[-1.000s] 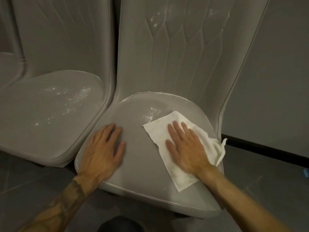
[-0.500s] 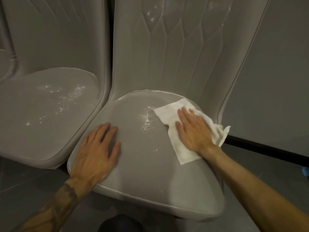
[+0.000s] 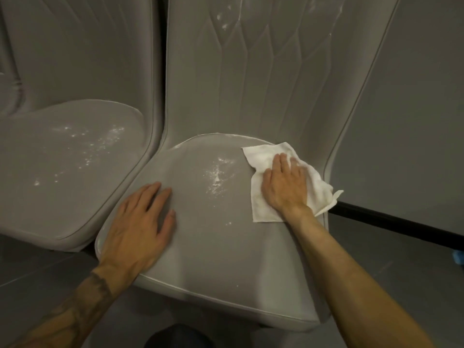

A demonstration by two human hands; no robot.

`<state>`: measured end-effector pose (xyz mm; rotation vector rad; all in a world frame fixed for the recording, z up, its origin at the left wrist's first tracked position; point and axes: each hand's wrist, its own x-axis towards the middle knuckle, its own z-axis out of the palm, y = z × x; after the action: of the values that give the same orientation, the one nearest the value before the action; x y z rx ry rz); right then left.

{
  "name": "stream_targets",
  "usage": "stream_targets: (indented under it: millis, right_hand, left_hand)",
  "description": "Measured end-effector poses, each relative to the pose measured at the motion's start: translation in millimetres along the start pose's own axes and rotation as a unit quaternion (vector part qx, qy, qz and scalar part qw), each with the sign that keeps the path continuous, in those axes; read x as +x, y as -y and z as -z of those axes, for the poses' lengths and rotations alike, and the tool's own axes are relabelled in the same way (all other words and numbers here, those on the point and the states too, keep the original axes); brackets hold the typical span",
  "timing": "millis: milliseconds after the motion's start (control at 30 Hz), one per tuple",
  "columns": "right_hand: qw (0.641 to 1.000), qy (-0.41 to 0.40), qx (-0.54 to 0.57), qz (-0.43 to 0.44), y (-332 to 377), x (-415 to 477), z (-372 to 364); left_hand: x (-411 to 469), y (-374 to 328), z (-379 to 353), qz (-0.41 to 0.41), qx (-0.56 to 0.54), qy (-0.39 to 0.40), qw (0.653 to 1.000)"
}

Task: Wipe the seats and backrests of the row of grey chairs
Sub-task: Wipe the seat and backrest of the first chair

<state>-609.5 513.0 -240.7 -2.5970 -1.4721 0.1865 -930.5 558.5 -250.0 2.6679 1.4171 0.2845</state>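
white cloth [image 3: 261,156]: flat under the right hand [image 3: 285,187], fingers straight, pressing not gripping, at the back right corner of the seat [image 3: 226,259]
change: a second ago it sat mid-seat, so it's slid up and right
left hand [image 3: 140,222]: still flat on the seat front, bracing
powder [image 3: 217,177]: patch left of the cloth, unwiped imo
backrest [image 3: 251,71]: specks up top, next chair [image 3: 62,172] dusty too, loads left

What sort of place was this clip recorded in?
Likely an indoor dining or waiting area, hard to say which: grey padded chairs with stitched backrests stand side by side before a plain grey wall with a black skirting strip, on a dark tiled floor.
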Motion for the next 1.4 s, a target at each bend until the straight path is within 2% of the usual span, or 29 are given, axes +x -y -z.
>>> stream_targets:
  millis: [133,267,400,500,567,600,667,733,800,867,933,1033,1133,1200,1267,1400]
  right_hand:
    - [0.996,0.009,-0.006,0.092,-13,-21,-3]
    - [0.999,-0.017,0.001,0.027,-31,-22,-2]
    - [1.000,-0.004,0.023,0.007,7,-2,-6]
    - [0.992,-0.004,0.015,0.122,32,-19,-6]
    - [0.973,0.019,0.005,0.231,31,-59,-13]
    - [0.967,0.032,0.016,0.254,24,-74,-15]
    - [0.973,0.019,0.016,0.231,3,-78,-11]
    - [0.987,0.008,-0.008,0.159,-10,-71,-3]
    - [0.994,0.023,0.017,0.105,-1,-82,-4]
    - [0.990,0.042,0.011,0.135,23,-119,-14]
    - [0.974,0.051,-0.028,0.217,43,-165,-28]
    - [0.966,0.030,0.032,0.254,47,-186,-27]
    - [0.975,0.024,-0.023,0.219,18,-148,-14]
    - [0.994,0.016,-0.016,0.105,1,-107,-4]
    - [0.999,0.005,-0.004,0.049,11,-94,-1]
    - [0.989,0.011,0.050,0.138,36,-114,-22]
  left_hand:
    - [0,-3,3,-0.005,0.002,-0.003,1.000]
    - [0,-3,3,0.000,0.001,-0.001,1.000]
    - [0,-4,4,0.005,-0.004,-0.002,1.000]
    - [-1,-5,4,0.000,-0.007,-0.008,1.000]
    - [-1,-4,4,-0.002,-0.008,-0.006,1.000]
    - [-1,-3,4,-0.001,-0.009,-0.006,1.000]
    - [-1,-2,4,-0.003,-0.013,-0.003,1.000]
    - [-2,-1,5,-0.005,-0.009,0.000,1.000]
    - [-2,0,5,-0.005,-0.008,-0.004,1.000]
    - [-3,-1,5,-0.004,-0.012,-0.005,1.000]
    - [-3,-3,6,0.000,-0.012,-0.003,1.000]
    - [-3,-5,8,0.000,-0.009,-0.004,1.000]
    - [-4,-7,9,-0.003,-0.015,-0.009,1.000]
    - [-4,-8,10,0.003,-0.015,-0.011,1.000]
    - [-4,-10,10,0.005,-0.017,-0.012,1.000]
    - [-3,-8,9,0.004,-0.020,-0.010,1.000]
